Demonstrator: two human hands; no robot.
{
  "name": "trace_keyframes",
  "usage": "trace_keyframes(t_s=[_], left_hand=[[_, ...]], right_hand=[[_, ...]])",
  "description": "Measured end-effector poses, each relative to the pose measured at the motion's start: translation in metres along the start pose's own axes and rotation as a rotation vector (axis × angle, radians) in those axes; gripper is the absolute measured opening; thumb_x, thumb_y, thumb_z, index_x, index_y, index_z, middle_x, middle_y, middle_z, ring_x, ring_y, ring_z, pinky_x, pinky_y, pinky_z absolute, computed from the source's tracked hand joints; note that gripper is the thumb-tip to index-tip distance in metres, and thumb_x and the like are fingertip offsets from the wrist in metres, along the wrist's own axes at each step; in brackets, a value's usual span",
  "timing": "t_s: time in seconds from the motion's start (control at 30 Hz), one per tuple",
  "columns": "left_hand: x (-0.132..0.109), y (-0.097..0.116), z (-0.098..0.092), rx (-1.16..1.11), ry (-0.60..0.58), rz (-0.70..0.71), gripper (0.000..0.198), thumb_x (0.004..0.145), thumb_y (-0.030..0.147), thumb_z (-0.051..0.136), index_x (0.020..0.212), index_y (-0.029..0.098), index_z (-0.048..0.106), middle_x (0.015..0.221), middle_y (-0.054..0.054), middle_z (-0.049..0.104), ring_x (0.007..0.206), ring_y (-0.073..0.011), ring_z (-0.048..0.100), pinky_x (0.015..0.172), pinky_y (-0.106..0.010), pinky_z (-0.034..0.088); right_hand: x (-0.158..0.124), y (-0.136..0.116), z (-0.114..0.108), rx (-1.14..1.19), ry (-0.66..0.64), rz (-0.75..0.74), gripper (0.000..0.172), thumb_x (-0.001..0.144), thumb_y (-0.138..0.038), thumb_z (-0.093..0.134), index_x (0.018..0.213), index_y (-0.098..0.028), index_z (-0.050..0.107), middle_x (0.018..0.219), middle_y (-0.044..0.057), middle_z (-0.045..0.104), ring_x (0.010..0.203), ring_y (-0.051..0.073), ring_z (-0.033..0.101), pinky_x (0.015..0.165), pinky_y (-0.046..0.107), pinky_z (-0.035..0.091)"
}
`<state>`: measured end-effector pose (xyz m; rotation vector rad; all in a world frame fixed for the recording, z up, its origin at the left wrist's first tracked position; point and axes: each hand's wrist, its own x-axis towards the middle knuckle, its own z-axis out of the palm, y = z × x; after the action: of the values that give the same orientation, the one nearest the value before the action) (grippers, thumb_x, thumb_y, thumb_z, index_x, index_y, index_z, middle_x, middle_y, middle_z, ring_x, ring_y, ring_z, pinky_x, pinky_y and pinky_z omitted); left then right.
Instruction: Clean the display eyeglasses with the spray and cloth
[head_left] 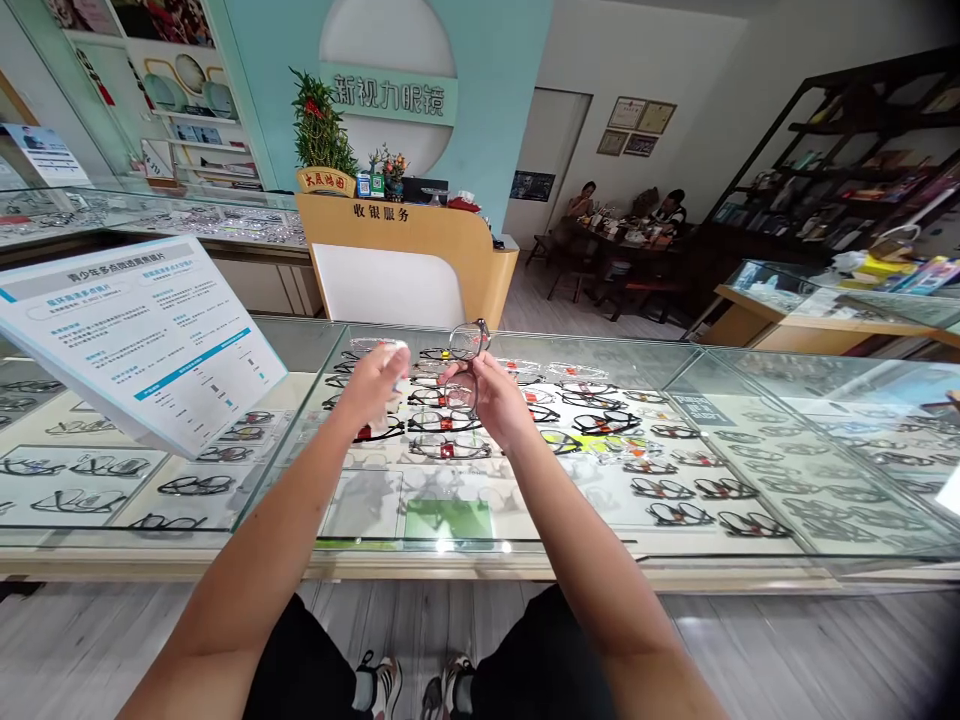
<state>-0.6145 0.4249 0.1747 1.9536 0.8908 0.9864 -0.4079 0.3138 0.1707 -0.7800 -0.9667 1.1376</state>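
Observation:
My right hand [501, 400] grips a pair of dark-rimmed eyeglasses [470, 341] by the middle, held up on end above the glass counter. To its left, my left hand [373, 385] is closed on a white, thin cloth or tissue [385, 408], part of which hangs below the fingers. The two hands are apart, and the cloth does not touch the eyeglasses. Beneath them, several rows of eyeglass frames [448, 449] lie in the display case, some with red tags on the lenses.
A glass display counter [570, 548] spans the view in front of me. On its left stands a printed sign board [161, 345]. Beyond is a wooden cashier desk [405, 225] with a plant [322, 130]. Two people sit at a far table [622, 232]. Another display case [795, 305] stands right.

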Motion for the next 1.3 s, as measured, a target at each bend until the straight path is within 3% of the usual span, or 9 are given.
trace_keyframes(t_s=[0.13, 0.23, 0.4, 0.57, 0.87, 1.1, 1.23, 1.3], left_hand=[[0.029, -0.029, -0.039, 0.205, 0.489, -0.115, 0.020, 0.096, 0.042, 0.067, 0.090, 0.024, 0.062, 0.108, -0.009, 0.063, 0.108, -0.0289, 0.065, 0.101, -0.042, 0.060], [0.041, -0.054, -0.062, 0.307, 0.631, -0.260, 0.007, 0.095, 0.025, 0.064, 0.101, 0.023, 0.063, 0.124, -0.014, 0.061, 0.124, -0.0335, 0.064, 0.117, -0.049, 0.054], [0.038, -0.081, -0.080, 0.458, 0.634, -0.400, 0.016, 0.100, 0.036, 0.068, 0.105, 0.022, 0.063, 0.134, -0.020, 0.063, 0.123, -0.0375, 0.066, 0.115, -0.054, 0.053], [0.034, -0.094, -0.089, 0.554, 0.523, -0.498, 0.028, 0.098, 0.048, 0.073, 0.094, 0.022, 0.066, 0.123, -0.017, 0.074, 0.114, -0.0358, 0.071, 0.099, -0.045, 0.055], [0.035, -0.114, -0.086, 0.525, 0.479, -0.538, 0.027, 0.091, 0.044, 0.081, 0.104, 0.021, 0.076, 0.114, -0.013, 0.083, 0.108, -0.0330, 0.076, 0.087, -0.038, 0.051], [0.036, -0.112, -0.081, 0.479, 0.446, -0.506, 0.036, 0.090, 0.044, 0.085, 0.115, 0.018, 0.077, 0.126, -0.014, 0.083, 0.116, -0.0334, 0.075, 0.092, -0.038, 0.051], [0.035, -0.097, -0.081, 0.428, 0.580, -0.526, 0.049, 0.103, 0.065, 0.067, 0.112, 0.018, 0.077, 0.138, -0.021, 0.078, 0.126, -0.0385, 0.071, 0.101, -0.045, 0.053], [0.034, -0.085, -0.082, 0.416, 0.679, -0.510, 0.052, 0.109, 0.066, 0.055, 0.108, 0.019, 0.077, 0.136, -0.023, 0.077, 0.130, -0.0406, 0.069, 0.108, -0.049, 0.053]], right_hand=[[0.000, -0.004, 0.001, -0.023, 0.044, 0.007, 0.054, 0.082, -0.065, 0.091, 0.090, -0.030, 0.050, 0.099, 0.003, 0.079, 0.106, 0.029, 0.078, 0.074, 0.038, 0.065], [0.001, -0.003, -0.003, -0.028, 0.047, 0.011, 0.052, 0.084, -0.063, 0.090, 0.091, -0.030, 0.051, 0.102, 0.004, 0.079, 0.111, 0.030, 0.078, 0.078, 0.040, 0.067], [0.004, 0.003, -0.011, -0.024, 0.018, 0.006, 0.048, 0.087, -0.060, 0.090, 0.092, -0.030, 0.054, 0.105, 0.004, 0.080, 0.109, 0.028, 0.078, 0.076, 0.038, 0.066], [0.005, 0.002, -0.011, -0.018, 0.059, 0.012, 0.049, 0.084, -0.058, 0.092, 0.090, -0.029, 0.053, 0.100, 0.002, 0.079, 0.105, 0.026, 0.078, 0.074, 0.034, 0.064], [0.002, 0.000, -0.006, -0.034, 0.054, 0.011, 0.050, 0.084, -0.060, 0.092, 0.089, -0.029, 0.053, 0.102, 0.004, 0.080, 0.110, 0.028, 0.078, 0.075, 0.037, 0.066], [0.004, 0.003, -0.011, -0.024, 0.026, 0.002, 0.046, 0.088, -0.057, 0.091, 0.091, -0.029, 0.055, 0.105, 0.004, 0.080, 0.105, 0.025, 0.077, 0.070, 0.032, 0.064], [0.003, 0.001, -0.009, -0.042, 0.045, 0.001, 0.046, 0.088, -0.059, 0.090, 0.090, -0.030, 0.054, 0.105, 0.004, 0.080, 0.109, 0.027, 0.078, 0.074, 0.036, 0.066], [0.002, -0.001, -0.007, -0.037, 0.054, 0.006, 0.048, 0.086, -0.059, 0.091, 0.090, -0.030, 0.053, 0.103, 0.004, 0.080, 0.112, 0.029, 0.078, 0.079, 0.040, 0.067]])
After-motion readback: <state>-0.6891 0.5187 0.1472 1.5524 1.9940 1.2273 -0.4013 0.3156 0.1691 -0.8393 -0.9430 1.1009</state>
